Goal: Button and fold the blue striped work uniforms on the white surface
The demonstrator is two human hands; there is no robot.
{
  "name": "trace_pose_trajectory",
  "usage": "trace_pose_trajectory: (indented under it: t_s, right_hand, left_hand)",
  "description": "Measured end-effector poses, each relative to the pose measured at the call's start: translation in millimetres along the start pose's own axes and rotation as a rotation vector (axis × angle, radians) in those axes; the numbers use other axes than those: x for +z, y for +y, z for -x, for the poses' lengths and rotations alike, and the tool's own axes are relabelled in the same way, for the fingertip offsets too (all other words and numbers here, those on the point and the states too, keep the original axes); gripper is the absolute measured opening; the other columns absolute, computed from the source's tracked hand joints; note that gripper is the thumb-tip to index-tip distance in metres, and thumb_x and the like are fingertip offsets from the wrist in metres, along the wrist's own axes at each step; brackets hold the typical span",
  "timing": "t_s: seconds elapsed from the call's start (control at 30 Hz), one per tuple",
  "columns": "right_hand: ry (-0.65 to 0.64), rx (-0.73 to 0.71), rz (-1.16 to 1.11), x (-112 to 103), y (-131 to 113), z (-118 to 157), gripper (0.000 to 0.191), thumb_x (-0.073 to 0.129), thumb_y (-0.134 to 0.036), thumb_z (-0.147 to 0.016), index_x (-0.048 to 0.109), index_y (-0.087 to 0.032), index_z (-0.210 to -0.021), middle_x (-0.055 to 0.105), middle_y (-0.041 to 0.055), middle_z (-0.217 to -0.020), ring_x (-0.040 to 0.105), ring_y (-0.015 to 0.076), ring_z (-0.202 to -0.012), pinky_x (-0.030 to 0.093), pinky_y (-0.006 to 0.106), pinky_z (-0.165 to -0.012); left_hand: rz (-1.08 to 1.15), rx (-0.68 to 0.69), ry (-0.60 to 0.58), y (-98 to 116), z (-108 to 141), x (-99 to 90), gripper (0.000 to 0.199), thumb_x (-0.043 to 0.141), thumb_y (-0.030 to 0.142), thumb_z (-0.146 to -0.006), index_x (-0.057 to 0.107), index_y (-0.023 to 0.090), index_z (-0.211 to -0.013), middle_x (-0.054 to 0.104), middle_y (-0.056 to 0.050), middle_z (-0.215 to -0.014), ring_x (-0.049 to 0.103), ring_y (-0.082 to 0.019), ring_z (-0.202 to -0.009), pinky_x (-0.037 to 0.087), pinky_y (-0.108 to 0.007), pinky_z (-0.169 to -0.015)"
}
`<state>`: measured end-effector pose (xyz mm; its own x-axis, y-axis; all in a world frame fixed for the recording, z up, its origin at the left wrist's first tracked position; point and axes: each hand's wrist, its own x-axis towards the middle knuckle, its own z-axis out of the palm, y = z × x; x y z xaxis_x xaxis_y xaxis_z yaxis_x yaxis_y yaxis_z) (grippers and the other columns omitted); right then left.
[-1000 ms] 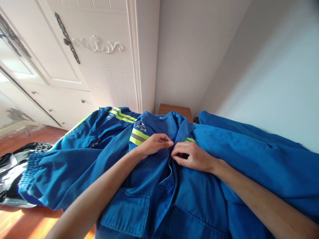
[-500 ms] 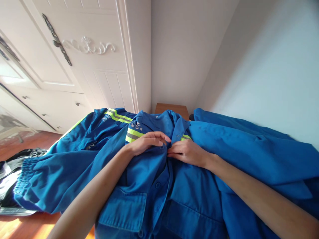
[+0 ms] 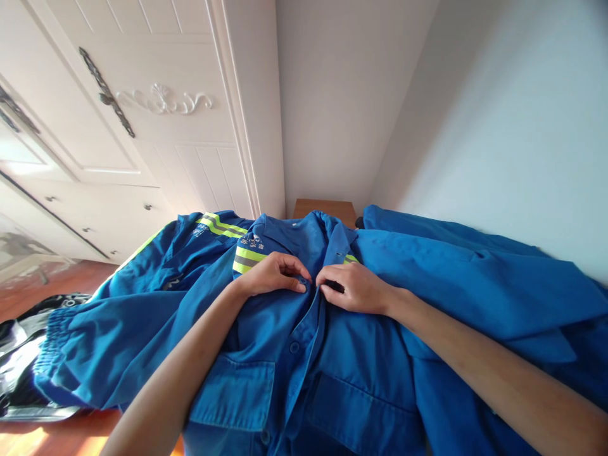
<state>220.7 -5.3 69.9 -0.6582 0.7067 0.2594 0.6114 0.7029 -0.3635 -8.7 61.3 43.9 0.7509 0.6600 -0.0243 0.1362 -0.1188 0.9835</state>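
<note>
A blue work jacket lies front up, its collar away from me, with yellow-and-grey reflective bands across the chest. My left hand pinches the left front edge at a button just below the collar. Opposite it, my right hand grips the right front edge between thumb and bent fingers. The two edges meet between my fingertips, and my fingers partly cover the button there. Lower down, another button shows on the left edge, where the front hangs apart. Flap pockets sit on both sides.
More blue garments spread out to the right, beside the wall. Another blue jacket with reflective stripes lies at the left. A white wardrobe stands behind, a wooden piece beyond the collar, and a black-and-silver bundle at far left.
My right hand's fingers have curled and lifted slightly, leaving a gap below the knuckles. My left fingertips have closed in at the button. The view has shifted a little.
</note>
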Motion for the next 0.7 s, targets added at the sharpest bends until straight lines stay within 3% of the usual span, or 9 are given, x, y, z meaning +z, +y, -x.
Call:
trace_pose_trajectory:
  t_s: [0.27,0.47,0.6,0.7]
  right_hand:
    - [0.179,-0.052,-0.146,6,1,-2,0.015,0.053,-0.030,-0.095,0.065,-0.021,-0.100,0.073,0.0047,-0.097,0.068,0.0171,-0.085,0.050,0.028,-0.077]
    - [0.201,0.039,-0.334,13,0,-8,0.017,0.060,-0.035,-0.092,0.067,-0.019,-0.096,0.072,0.0034,-0.088,0.066,0.0145,-0.071,0.051,0.026,-0.068]
    - [0.215,-0.011,-0.309,15,1,-9,0.014,0.061,-0.031,-0.091,0.068,-0.020,-0.097,0.072,0.0039,-0.090,0.065,0.0144,-0.073,0.052,0.027,-0.071]
    - [0.214,-0.042,-0.298,16,2,-8,0.014,0.061,-0.027,-0.089,0.068,-0.020,-0.098,0.070,0.0044,-0.092,0.064,0.0146,-0.073,0.052,0.027,-0.071]
  left_hand:
    - [-0.094,-0.034,0.069,5,2,5.8,0.030,0.081,0.036,-0.067,0.074,0.015,-0.087,0.072,-0.003,-0.074,0.064,-0.014,-0.066,0.047,-0.022,-0.059]
    - [-0.095,-0.027,0.075,1,0,8.7,0.030,0.080,0.038,-0.067,0.062,0.016,-0.077,0.065,0.002,-0.062,0.058,-0.011,-0.057,0.041,-0.020,-0.052]
    - [-0.128,-0.030,0.073,3,0,9.0,0.028,0.078,0.036,-0.069,0.058,0.017,-0.073,0.060,0.005,-0.059,0.054,-0.010,-0.055,0.039,-0.019,-0.052]
    - [-0.162,-0.037,0.008,9,3,6.2,0.024,0.072,0.037,-0.075,0.061,0.016,-0.077,0.059,0.004,-0.061,0.051,-0.009,-0.055,0.037,-0.020,-0.052]
